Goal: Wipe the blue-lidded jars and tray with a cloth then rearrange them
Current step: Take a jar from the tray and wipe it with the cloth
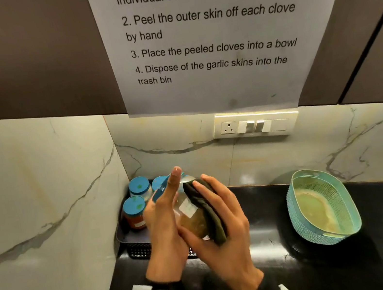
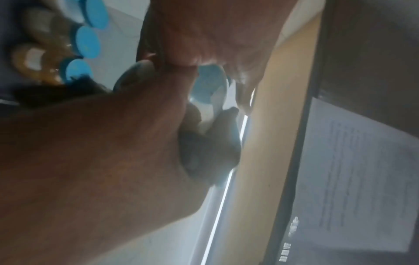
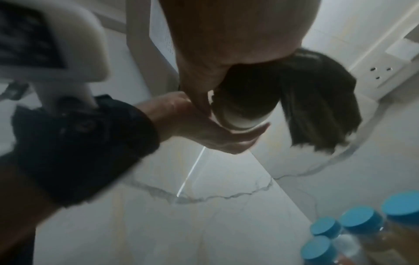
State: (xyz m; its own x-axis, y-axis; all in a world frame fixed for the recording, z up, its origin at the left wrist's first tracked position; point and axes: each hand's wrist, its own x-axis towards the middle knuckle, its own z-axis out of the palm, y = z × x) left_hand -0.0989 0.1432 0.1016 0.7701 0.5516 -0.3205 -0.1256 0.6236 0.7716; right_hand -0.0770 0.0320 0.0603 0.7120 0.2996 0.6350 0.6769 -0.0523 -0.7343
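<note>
Above the tray's right end I hold a tilted jar (image 1: 190, 219) with brown contents, a white label and a blue lid (image 2: 209, 84). My right hand (image 1: 220, 219) wraps a dark cloth (image 1: 206, 208) around the jar's side, thumb across the glass. My left hand (image 1: 167, 200) lies flat against the jar's other side, fingers straight; in the right wrist view its palm (image 3: 215, 132) supports the jar's base (image 3: 242, 114). Three more blue-lidded jars (image 1: 139, 186) stand in the dark tray (image 1: 124, 236) in the corner.
The tray sits on a black counter (image 1: 267, 246) against marble walls. A teal perforated basket (image 1: 321, 206) stands to the right. A switch and socket plate (image 1: 256, 124) is on the back wall, under a cabinet with a paper sheet (image 1: 204, 35).
</note>
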